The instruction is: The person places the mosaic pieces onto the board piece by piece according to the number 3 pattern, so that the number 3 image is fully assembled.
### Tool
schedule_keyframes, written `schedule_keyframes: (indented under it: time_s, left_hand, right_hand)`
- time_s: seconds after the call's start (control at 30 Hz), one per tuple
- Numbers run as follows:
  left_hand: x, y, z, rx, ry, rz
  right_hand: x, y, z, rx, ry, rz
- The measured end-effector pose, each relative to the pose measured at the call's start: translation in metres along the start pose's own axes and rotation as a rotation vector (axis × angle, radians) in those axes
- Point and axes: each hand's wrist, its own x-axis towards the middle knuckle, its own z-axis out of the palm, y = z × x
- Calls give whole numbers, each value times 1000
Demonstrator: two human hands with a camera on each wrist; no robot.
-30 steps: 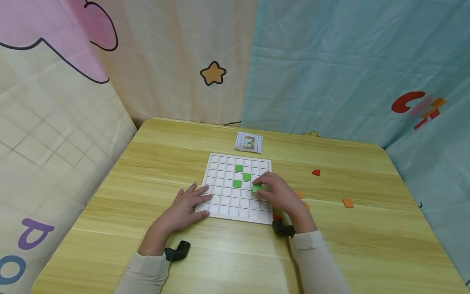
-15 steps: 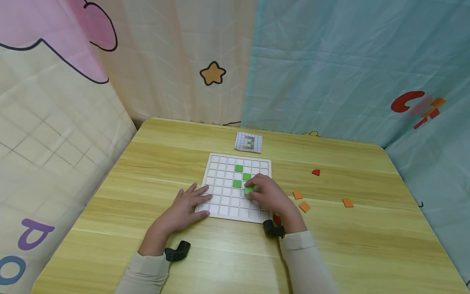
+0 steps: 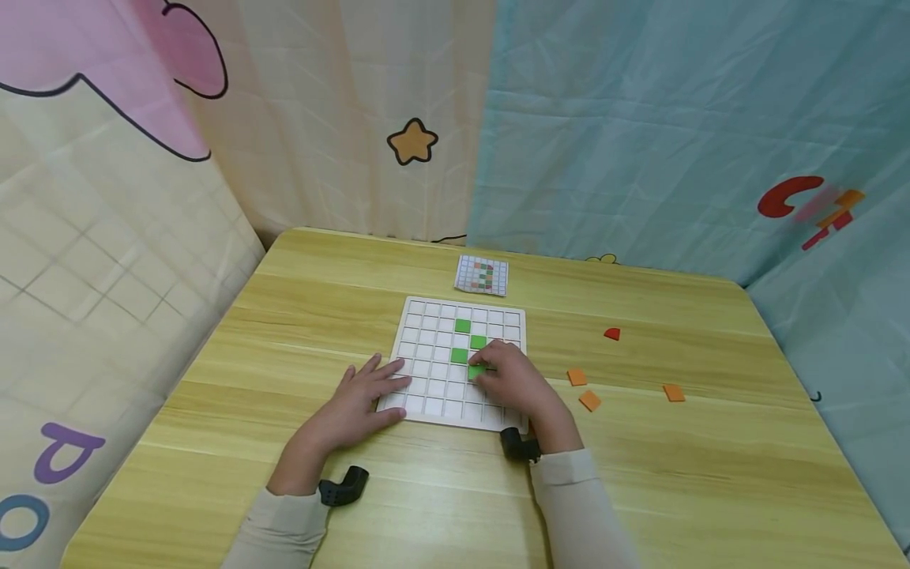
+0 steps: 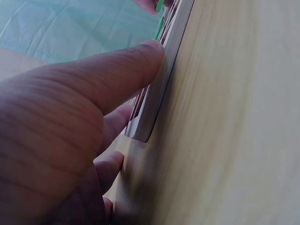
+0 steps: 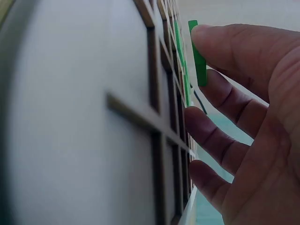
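A white grid board lies on the table, with three green square tiles set in its cells, one of them a green tile near the top. My right hand pinches another green tile between thumb and fingers, just above the board in the right wrist view. Spread out at the board's lower left, my left hand rests its fingers on the edge. In the left wrist view the thumb presses on the board's rim.
A small pattern card lies behind the board. To the right are three orange square tiles, one an orange tile farther out, and a red quarter-round piece. Curtains hang behind the table.
My right hand has moved left across the board with the green tile, close to the other green tiles. Orange tiles partly covered before are now uncovered. The left hand stays in place.
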Motion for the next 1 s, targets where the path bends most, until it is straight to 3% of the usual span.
schedule_keyframes:
  time_s: [1.0]
  left_hand:
    - [0, 1, 0, -5, 4, -5]
  right_hand:
    - [-2, -1, 5, -86, 38, 5]
